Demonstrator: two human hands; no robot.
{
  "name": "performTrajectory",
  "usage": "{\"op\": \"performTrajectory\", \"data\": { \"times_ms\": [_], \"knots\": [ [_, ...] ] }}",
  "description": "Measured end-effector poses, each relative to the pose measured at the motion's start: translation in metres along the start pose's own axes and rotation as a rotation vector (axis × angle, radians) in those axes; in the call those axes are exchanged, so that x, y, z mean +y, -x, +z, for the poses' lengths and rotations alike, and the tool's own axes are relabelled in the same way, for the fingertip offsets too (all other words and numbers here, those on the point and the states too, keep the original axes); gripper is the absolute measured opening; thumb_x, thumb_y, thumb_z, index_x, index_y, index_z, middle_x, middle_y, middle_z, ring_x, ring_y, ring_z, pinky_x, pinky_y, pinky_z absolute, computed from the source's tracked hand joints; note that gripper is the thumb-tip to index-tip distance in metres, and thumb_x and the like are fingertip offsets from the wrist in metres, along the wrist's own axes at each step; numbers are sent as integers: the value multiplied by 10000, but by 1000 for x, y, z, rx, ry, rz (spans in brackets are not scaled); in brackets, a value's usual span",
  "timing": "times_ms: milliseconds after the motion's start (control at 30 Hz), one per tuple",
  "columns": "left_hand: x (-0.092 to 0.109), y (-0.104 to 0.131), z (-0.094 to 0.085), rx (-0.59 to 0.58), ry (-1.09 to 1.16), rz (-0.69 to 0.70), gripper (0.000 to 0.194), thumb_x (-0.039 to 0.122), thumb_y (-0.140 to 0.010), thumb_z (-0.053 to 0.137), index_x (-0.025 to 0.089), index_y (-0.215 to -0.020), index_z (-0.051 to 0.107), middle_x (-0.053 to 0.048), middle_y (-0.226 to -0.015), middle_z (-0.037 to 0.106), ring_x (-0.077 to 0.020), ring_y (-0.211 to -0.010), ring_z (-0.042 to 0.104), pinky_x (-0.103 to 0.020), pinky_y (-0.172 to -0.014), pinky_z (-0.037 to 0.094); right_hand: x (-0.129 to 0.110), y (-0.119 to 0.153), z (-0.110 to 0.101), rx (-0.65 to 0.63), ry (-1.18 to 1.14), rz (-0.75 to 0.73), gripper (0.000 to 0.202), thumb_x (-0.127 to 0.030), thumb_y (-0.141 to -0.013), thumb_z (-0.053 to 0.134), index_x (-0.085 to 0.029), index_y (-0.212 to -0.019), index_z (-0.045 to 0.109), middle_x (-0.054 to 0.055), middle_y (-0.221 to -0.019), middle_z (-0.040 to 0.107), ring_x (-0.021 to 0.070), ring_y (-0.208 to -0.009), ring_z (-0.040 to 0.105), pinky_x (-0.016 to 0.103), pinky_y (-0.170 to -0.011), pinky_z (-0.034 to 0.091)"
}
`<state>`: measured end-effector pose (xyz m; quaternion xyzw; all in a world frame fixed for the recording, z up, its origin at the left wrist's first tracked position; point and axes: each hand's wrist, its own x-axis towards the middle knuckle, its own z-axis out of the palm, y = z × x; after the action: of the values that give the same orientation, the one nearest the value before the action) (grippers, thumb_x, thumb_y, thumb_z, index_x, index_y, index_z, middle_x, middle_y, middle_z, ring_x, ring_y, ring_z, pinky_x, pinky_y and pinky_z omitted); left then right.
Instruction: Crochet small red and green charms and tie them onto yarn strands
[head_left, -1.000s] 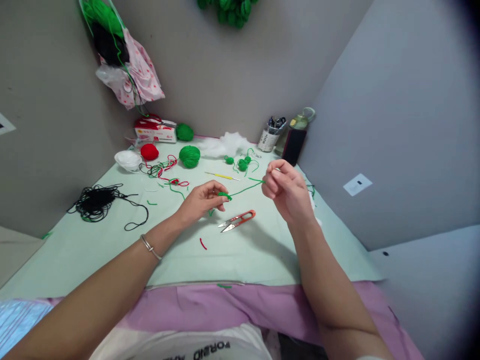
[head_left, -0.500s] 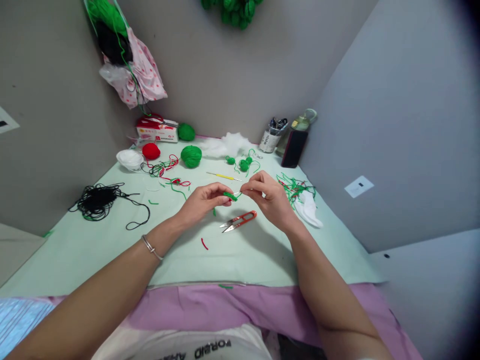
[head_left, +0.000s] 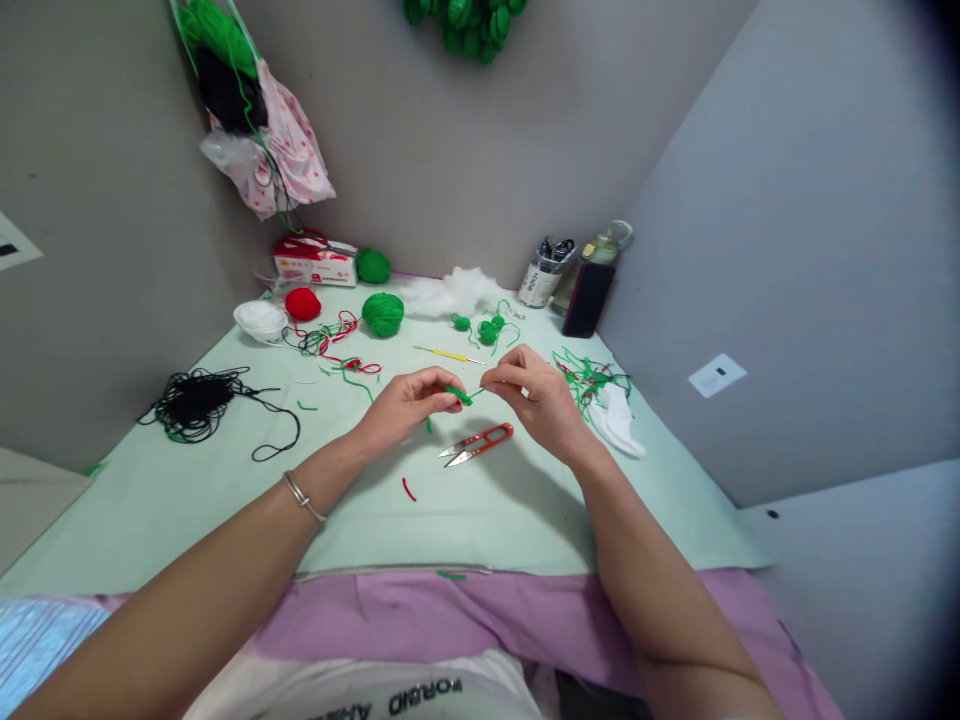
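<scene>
Over the middle of the table, my left hand (head_left: pixel 411 405) pinches a small green crocheted piece (head_left: pixel 458 396) between thumb and fingers. A short strand of green yarn (head_left: pixel 476 393) runs from that piece to my right hand (head_left: pixel 529 388), whose thumb and forefinger are closed on it. Whether a needle is also in the right fingers, I cannot make out. Below the hands lie orange-handled thread snips (head_left: pixel 478 444), blades apart and pointing left. Just beyond the hands rests a yellow-handled crochet hook (head_left: pixel 450 355). A red yarn scrap (head_left: pixel 409 489) is nearer to me.
Black yarn (head_left: pixel 196 403) lies loosely coiled at left. Farther back are white (head_left: pixel 260 322), red (head_left: pixel 303 304) and green yarn balls (head_left: pixel 382 314), and white stuffing (head_left: pixel 454 291). At right are yarn scraps (head_left: pixel 589 378), a pen cup (head_left: pixel 541 279) and a phone (head_left: pixel 589 299) before a bottle.
The thin silver needle that showed between my hands is no longer visible there; a green strand spans the gap instead. Both hands have stayed almost in place.
</scene>
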<state>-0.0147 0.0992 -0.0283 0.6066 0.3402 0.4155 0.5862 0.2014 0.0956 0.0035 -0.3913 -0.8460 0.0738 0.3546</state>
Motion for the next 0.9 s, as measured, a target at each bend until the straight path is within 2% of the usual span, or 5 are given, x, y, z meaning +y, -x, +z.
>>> {"op": "performTrajectory", "data": {
  "times_ms": [233, 433, 700, 800, 900],
  "knots": [
    [1, 1, 0, -37, -1, 0, 197, 328, -820, 665, 181, -951, 668, -34, -946, 690, -182, -902, 666, -314, -890, 475, -1, 2, 4, -16, -74, 21, 145, -220, -940, 560, -246, -922, 702, 34, -870, 560, 159, -802, 543, 294, -687, 413],
    [3, 1, 2, -50, 16, -24, 229, 352, -814, 686, 167, -947, 662, -35, -902, 683, -178, -864, 662, -308, -857, 475, -5, 3, 8, -21, -120, 16, 145, -184, -928, 576, -231, -930, 713, 33, -854, 556, 151, -802, 545, 280, -697, 415],
    [-3, -1, 2, -2, 121, -28, 256, 357, -783, 736, 172, -930, 636, -18, -894, 655, -163, -817, 672, -298, -807, 509, -4, 2, 19, 43, -136, 146, 63, -190, -877, 637, -217, -879, 693, 20, -800, 599, 133, -673, 534, 266, -632, 410],
    [-5, -1, 1, -18, 134, -18, 260, 371, -790, 730, 172, -931, 638, -17, -896, 659, -157, -818, 670, -305, -825, 511, -10, 3, 21, -3, -237, 119, 139, -156, -906, 566, -219, -971, 671, 29, -866, 624, 131, -706, 564, 258, -655, 438],
    [-7, -1, 0, -18, 149, -24, 275, 379, -786, 732, 164, -927, 634, -21, -912, 664, -153, -818, 674, -313, -840, 510, -16, 5, 23, -37, -228, 17, 223, -156, -951, 479, -227, -1105, 624, 49, -920, 635, 144, -783, 590, 267, -706, 460]
  ]
}}
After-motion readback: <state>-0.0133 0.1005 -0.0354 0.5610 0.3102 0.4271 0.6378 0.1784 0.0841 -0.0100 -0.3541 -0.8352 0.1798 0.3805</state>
